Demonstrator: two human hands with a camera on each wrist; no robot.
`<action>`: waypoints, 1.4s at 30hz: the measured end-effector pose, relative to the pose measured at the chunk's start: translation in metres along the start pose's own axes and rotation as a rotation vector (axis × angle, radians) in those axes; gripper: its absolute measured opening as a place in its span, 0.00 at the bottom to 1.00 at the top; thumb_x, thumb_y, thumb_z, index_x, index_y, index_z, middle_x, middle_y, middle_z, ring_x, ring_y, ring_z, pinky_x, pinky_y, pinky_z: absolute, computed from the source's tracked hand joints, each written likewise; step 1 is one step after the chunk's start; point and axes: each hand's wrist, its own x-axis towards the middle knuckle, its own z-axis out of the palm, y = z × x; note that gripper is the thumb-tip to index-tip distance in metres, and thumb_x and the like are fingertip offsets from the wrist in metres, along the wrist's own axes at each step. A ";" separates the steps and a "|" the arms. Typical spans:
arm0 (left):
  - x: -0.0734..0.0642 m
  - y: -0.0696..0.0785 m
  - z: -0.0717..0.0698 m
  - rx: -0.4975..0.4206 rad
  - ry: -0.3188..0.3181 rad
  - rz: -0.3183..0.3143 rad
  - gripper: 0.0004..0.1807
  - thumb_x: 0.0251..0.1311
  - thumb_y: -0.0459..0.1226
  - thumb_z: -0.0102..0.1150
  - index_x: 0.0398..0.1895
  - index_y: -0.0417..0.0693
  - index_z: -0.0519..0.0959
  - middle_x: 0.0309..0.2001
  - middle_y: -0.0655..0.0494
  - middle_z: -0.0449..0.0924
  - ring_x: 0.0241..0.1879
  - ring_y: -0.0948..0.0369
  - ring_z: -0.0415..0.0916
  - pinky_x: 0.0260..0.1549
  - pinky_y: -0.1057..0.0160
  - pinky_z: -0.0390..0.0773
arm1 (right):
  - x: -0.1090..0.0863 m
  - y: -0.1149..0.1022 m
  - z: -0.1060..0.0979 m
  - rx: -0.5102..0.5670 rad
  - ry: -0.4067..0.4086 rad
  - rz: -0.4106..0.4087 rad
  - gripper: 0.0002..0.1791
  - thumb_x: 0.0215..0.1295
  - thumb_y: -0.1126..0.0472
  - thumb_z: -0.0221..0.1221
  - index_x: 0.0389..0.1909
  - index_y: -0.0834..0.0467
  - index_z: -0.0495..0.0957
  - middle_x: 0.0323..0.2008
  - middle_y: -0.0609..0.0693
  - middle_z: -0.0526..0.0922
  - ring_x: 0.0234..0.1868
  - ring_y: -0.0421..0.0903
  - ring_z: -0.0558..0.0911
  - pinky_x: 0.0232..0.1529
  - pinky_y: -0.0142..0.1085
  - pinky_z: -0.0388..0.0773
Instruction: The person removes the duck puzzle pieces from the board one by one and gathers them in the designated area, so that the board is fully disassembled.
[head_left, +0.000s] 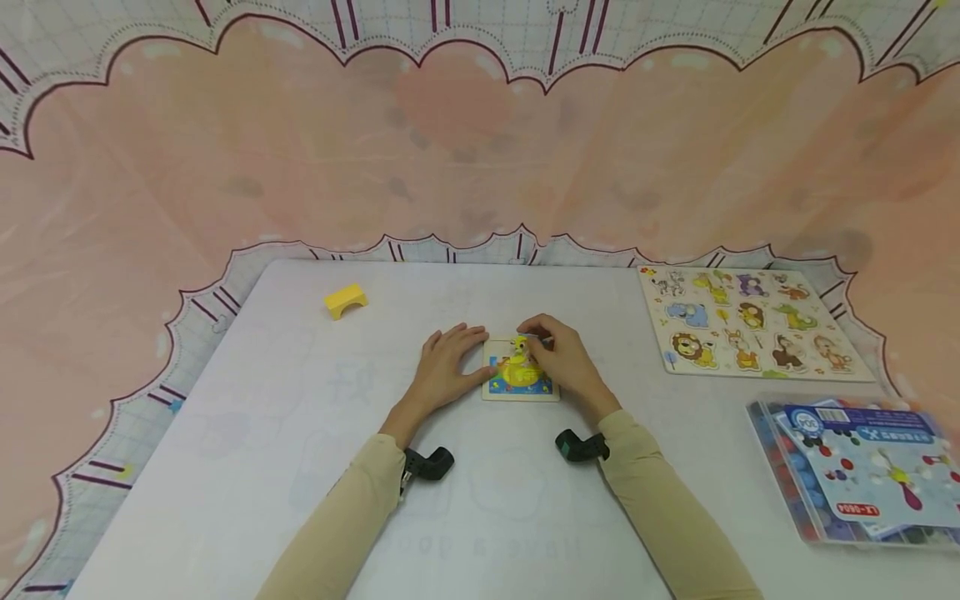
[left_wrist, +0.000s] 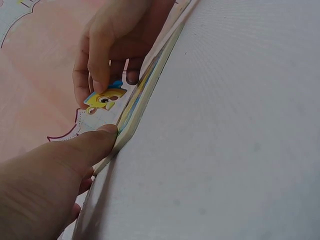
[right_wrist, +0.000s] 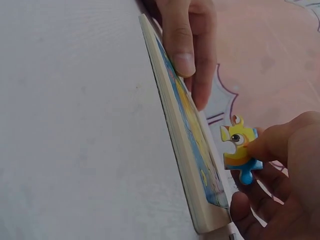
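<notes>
A small wooden jigsaw board (head_left: 521,397) with a yellow duck picture on blue lies flat on the table between both hands. My left hand (head_left: 444,368) rests at its left side, fingers extended, the thumb touching the board's edge. Over the upper right part of the board, my right hand (head_left: 561,357) pinches a jigsaw piece (right_wrist: 244,154) between thumb and fingers. This piece is yellow and blue with a printed eye and knobbed edges. In the right wrist view it stands tilted, apart from the board. The right hand hides part of the board in the head view.
A yellow arch block (head_left: 346,300) lies at the table's back left. An animal puzzle board (head_left: 757,325) lies at the back right. Nearer on the right sits a clear plastic box (head_left: 862,467) of colored parts. Patterned cloth (head_left: 450,167) hangs behind the white table (head_left: 247,417).
</notes>
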 end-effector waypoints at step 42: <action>0.001 0.014 0.011 0.016 0.026 0.297 0.15 0.60 0.42 0.61 0.50 0.53 0.81 0.51 0.60 0.78 0.50 0.61 0.73 0.51 0.58 0.71 | -0.003 0.036 -0.076 -0.150 -0.038 0.176 0.13 0.67 0.66 0.48 0.49 0.61 0.76 0.50 0.60 0.79 0.51 0.58 0.77 0.53 0.49 0.74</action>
